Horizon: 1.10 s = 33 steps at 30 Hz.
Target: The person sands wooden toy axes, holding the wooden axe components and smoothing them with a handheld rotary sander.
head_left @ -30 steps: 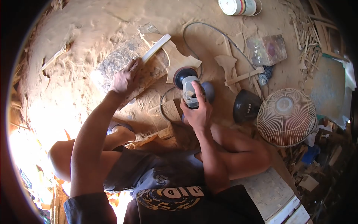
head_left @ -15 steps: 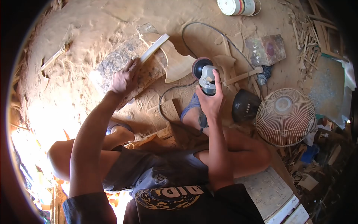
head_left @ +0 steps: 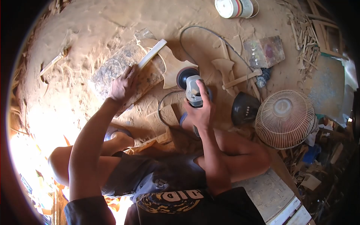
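My left hand (head_left: 123,84) is closed on the lower end of a pale wooden stick (head_left: 152,53), pressing it down over a stained block (head_left: 112,63). A flat, curved piece of wood (head_left: 175,67) juts out from under the stick on the block's right side. In my right hand (head_left: 202,112) is a grey power sander (head_left: 194,90), its fingers wrapped round the body. The sander's round dark disc (head_left: 185,77) is at the right edge of the curved wood; whether they touch is hard to tell.
A cable (head_left: 217,33) loops over the sandy floor. To the right are a caged fan (head_left: 283,112), its dark base (head_left: 244,108), a stained box (head_left: 264,52) and cut wood pieces (head_left: 224,69). A white bucket (head_left: 234,8) lies at the top.
The sander in my right hand moved right, away from the curved wood, then came back left to its edge. My left hand has kept its hold on the stick.
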Each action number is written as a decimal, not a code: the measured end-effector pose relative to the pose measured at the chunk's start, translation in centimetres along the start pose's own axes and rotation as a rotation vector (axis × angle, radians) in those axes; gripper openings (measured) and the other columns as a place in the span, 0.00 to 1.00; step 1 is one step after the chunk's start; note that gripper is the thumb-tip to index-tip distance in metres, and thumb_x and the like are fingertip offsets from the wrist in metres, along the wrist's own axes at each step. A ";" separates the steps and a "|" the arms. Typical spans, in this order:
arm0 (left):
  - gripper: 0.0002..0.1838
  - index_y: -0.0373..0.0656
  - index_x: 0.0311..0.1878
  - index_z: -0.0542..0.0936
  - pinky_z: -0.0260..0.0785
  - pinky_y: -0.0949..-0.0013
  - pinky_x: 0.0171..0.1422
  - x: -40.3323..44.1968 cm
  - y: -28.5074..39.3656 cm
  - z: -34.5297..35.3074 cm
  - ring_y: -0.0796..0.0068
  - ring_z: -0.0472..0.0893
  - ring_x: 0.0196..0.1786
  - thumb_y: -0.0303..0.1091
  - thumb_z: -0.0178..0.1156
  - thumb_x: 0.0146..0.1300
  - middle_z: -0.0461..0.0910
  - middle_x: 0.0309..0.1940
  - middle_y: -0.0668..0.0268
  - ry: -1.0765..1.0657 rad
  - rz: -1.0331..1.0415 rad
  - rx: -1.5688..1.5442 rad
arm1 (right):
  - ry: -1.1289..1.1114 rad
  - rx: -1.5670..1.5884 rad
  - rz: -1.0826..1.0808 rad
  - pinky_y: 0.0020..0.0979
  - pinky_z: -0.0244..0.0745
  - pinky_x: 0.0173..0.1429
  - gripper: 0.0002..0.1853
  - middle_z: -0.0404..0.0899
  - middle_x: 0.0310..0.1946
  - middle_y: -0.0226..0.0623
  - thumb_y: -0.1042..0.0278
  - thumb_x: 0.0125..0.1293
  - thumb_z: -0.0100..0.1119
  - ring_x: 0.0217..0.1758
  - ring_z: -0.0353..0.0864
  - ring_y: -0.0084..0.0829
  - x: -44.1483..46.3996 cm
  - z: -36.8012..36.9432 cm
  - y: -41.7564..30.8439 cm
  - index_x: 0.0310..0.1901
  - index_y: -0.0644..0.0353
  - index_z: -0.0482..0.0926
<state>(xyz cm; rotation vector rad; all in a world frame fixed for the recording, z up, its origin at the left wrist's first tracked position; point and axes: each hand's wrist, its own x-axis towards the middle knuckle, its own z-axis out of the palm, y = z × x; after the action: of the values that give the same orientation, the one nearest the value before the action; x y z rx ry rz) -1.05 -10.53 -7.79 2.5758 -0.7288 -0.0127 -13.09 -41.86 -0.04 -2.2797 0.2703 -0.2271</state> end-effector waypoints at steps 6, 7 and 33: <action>0.26 0.46 0.77 0.75 0.88 0.53 0.30 0.1 0.3 -0.4 0.47 0.92 0.38 0.31 0.58 0.78 0.80 0.68 0.48 0.000 0.050 0.017 | 0.047 0.054 0.103 0.41 0.82 0.66 0.41 0.86 0.63 0.52 0.74 0.58 0.77 0.63 0.89 0.43 2.6 -0.9 1.3 0.76 0.55 0.76; 0.26 0.46 0.77 0.75 0.88 0.53 0.31 0.0 0.4 -0.4 0.47 0.92 0.38 0.31 0.58 0.77 0.80 0.68 0.48 -0.023 0.029 0.013 | 0.060 0.022 0.109 0.40 0.82 0.67 0.41 0.86 0.63 0.52 0.74 0.58 0.77 0.63 0.89 0.43 3.0 -0.9 1.6 0.76 0.55 0.75; 0.28 0.41 0.76 0.76 0.88 0.51 0.34 0.0 0.5 -0.6 0.45 0.91 0.39 0.29 0.62 0.73 0.79 0.69 0.49 -0.113 -0.005 0.059 | 0.040 0.033 0.135 0.38 0.82 0.65 0.42 0.87 0.61 0.48 0.75 0.58 0.77 0.59 0.89 0.36 3.5 -0.7 1.1 0.77 0.56 0.74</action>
<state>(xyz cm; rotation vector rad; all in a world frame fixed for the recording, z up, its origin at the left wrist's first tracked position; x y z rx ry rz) -1.22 -10.61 -7.06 2.6504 -0.7744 -0.1419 -10.07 -44.06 -0.14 -2.2155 0.4369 -0.2063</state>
